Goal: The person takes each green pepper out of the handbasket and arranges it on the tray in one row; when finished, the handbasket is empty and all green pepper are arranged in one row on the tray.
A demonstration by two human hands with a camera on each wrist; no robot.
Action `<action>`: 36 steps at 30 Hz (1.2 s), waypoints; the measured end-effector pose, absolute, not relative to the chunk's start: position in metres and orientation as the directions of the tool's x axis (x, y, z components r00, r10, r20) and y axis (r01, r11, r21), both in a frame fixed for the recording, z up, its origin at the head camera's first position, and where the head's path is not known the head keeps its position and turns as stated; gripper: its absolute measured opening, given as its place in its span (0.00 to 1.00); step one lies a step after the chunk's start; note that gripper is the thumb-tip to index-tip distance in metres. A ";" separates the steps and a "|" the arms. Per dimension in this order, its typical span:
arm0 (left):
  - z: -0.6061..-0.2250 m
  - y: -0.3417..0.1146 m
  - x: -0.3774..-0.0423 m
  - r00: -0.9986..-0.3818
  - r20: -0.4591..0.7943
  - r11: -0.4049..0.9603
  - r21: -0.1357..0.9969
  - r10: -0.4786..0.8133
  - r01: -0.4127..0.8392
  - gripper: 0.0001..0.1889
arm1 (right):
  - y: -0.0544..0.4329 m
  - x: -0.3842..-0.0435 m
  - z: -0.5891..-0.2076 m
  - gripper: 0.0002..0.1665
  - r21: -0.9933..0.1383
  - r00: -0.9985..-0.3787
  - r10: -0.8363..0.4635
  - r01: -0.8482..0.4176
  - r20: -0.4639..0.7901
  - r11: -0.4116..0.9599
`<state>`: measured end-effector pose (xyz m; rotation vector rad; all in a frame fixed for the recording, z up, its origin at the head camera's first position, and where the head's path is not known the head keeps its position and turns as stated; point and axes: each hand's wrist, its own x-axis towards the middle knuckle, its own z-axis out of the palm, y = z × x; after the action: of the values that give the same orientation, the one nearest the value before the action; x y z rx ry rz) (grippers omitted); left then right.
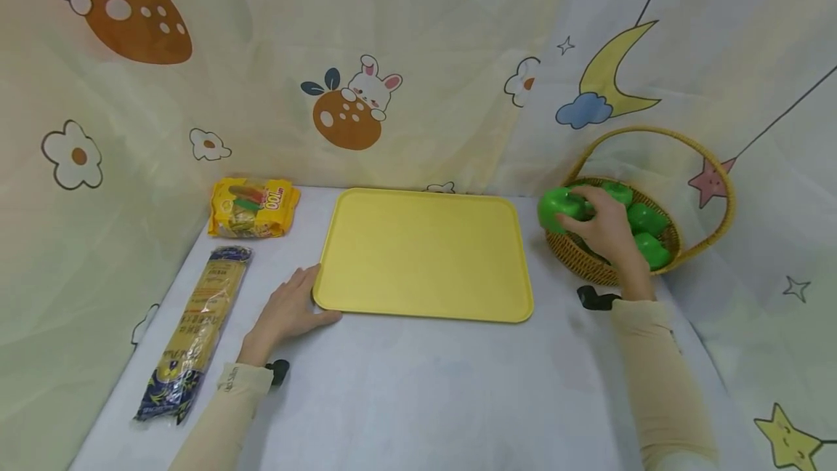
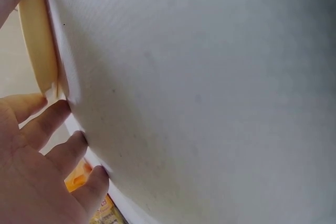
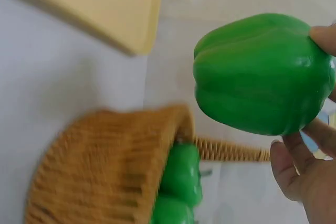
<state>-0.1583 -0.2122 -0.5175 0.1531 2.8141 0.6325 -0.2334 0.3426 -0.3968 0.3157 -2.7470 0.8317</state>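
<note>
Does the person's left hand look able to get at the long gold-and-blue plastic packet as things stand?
Probably yes. The left hand is at a corner of the yellow rectangular tray, not gripping the packet, but nothing seems to stand between them; the packet lies just to its left.

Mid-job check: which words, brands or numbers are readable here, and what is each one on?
"100", as best I can tell, upside down: yellow packet; its smaller print is unreadable.
Long gold-and-blue packet: lettering too small to read.
Left sleeve cuff: lettering too small and blurred to read.
I can make out no other text.
</note>
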 end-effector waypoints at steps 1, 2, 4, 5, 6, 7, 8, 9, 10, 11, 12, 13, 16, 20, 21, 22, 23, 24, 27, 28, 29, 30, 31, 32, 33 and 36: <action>-0.517 -0.212 -0.158 -0.963 -0.222 0.900 0.433 0.154 0.045 0.60 | 0.337 -0.233 -0.398 0.32 -0.519 -0.942 -0.144 -0.289 0.302 0.805; -0.517 -0.212 -0.158 -0.963 -0.221 0.900 0.433 0.154 0.044 0.60 | 0.332 -0.233 -0.400 0.32 -0.528 -0.940 -0.155 -0.301 0.303 0.794; -0.517 -0.212 -0.158 -0.963 -0.221 0.900 0.435 0.153 0.043 0.60 | 0.321 -0.234 -0.405 0.31 -0.541 -0.937 -0.177 -0.321 0.302 0.777; -0.517 -0.212 -0.158 -0.963 -0.221 0.899 0.436 0.152 0.042 0.60 | 0.316 -0.235 -0.409 0.31 -0.547 -0.936 -0.187 -0.328 0.298 0.770; -0.517 -0.212 -0.158 -0.964 -0.219 0.898 0.438 0.152 0.042 0.60 | 0.310 -0.236 -0.413 0.31 -0.553 -0.934 -0.201 -0.339 0.295 0.762; -0.517 -0.212 -0.158 -0.964 -0.219 0.898 0.438 0.151 0.041 0.60 | 0.304 -0.238 -0.417 0.31 -0.559 -0.932 -0.214 -0.349 0.293 0.752; -0.517 -0.212 -0.158 -0.964 -0.218 0.898 0.437 0.153 0.043 0.60 | 0.297 -0.239 -0.422 0.30 -0.575 -0.932 -0.225 -0.353 0.283 0.738; -0.517 -0.213 -0.158 -0.964 -0.219 0.898 0.438 0.154 0.044 0.60 | 0.291 -0.241 -0.426 0.30 -0.597 -0.934 -0.238 -0.355 0.268 0.720; -0.517 -0.213 -0.158 -0.963 -0.219 0.898 0.437 0.156 0.046 0.60 | 0.284 -0.242 -0.430 0.30 -0.621 -0.935 -0.250 -0.353 0.250 0.699; -0.518 -0.213 -0.158 -0.963 -0.217 0.899 0.436 0.159 0.050 0.60 | 0.277 -0.243 -0.434 0.30 -0.642 -0.935 -0.263 -0.355 0.238 0.680; -0.518 -0.213 -0.158 -0.963 -0.216 0.899 0.434 0.161 0.053 0.60 | 0.271 -0.245 -0.438 0.31 -0.657 -0.934 -0.280 -0.356 0.223 0.665; -0.519 -0.213 -0.158 -0.963 -0.213 0.900 0.432 0.163 0.057 0.60 | 0.264 -0.246 -0.441 0.30 -0.670 -0.932 -0.295 -0.357 0.210 0.651; -0.520 -0.214 -0.159 -0.964 -0.209 0.902 0.427 0.162 0.059 0.60 | 0.245 -0.249 -0.452 0.31 -0.692 -0.927 -0.330 -0.358 0.181 0.627; -0.520 -0.214 -0.159 -0.965 -0.208 0.900 0.433 0.157 0.054 0.60 | 0.224 -0.254 -0.465 0.31 -0.708 -0.915 -0.368 -0.369 0.164 0.602; -0.520 -0.214 -0.159 -0.966 -0.207 0.899 0.434 0.156 0.052 0.60 | 0.220 -0.254 -0.467 0.31 -0.713 -0.913 -0.377 -0.370 0.158 0.596; -0.520 -0.214 -0.159 -0.966 -0.208 0.899 0.436 0.155 0.050 0.60 | 0.216 -0.255 -0.468 0.31 -0.724 -0.911 -0.384 -0.365 0.149 0.585; -0.520 -0.213 -0.158 -0.966 -0.207 0.897 0.439 0.155 0.050 0.60 | 0.212 -0.256 -0.470 0.32 -0.734 -0.910 -0.391 -0.361 0.141 0.575; -0.520 -0.213 -0.158 -0.966 -0.207 0.897 0.438 0.154 0.049 0.60 | 0.209 -0.256 -0.471 0.32 -0.746 -0.908 -0.397 -0.355 0.132 0.564; -0.520 -0.214 -0.157 -0.967 -0.204 0.899 0.435 0.151 0.049 0.59 | 0.200 -0.260 -0.477 0.32 -0.763 -0.901 -0.415 -0.354 0.124 0.542; -0.519 -0.214 -0.157 -0.967 -0.204 0.899 0.435 0.152 0.050 0.60 | 0.199 -0.261 -0.478 0.32 -0.768 -0.899 -0.420 -0.355 0.124 0.533; -0.519 -0.214 -0.158 -0.967 -0.205 0.900 0.434 0.153 0.050 0.60 | 0.197 -0.263 -0.480 0.32 -0.768 -0.896 -0.425 -0.361 0.128 0.530; -0.519 -0.213 -0.158 -0.967 -0.204 0.899 0.434 0.154 0.051 0.59 | 0.195 -0.264 -0.482 0.32 -0.765 -0.893 -0.429 -0.368 0.133 0.528; -0.519 -0.213 -0.157 -0.967 -0.204 0.899 0.435 0.155 0.052 0.59 | 0.193 -0.265 -0.483 0.33 -0.763 -0.891 -0.434 -0.374 0.136 0.528; -0.519 -0.213 -0.157 -0.967 -0.204 0.898 0.437 0.155 0.052 0.59 | 0.192 -0.266 -0.483 0.33 -0.762 -0.890 -0.435 -0.372 0.133 0.529; -0.518 -0.213 -0.157 -0.967 -0.202 0.898 0.438 0.157 0.054 0.59 | 0.190 -0.267 -0.483 0.35 -0.765 -0.891 -0.435 -0.367 0.127 0.529; -0.518 -0.212 -0.157 -0.969 -0.190 0.898 0.436 0.159 0.062 0.59 | 0.186 -0.269 -0.482 0.39 -0.773 -0.897 -0.432 -0.340 0.095 0.535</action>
<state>-0.1569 -0.2122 -0.5180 0.1671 2.8426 0.6431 -0.2694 0.1861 -0.4822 0.7185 -2.8461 1.3942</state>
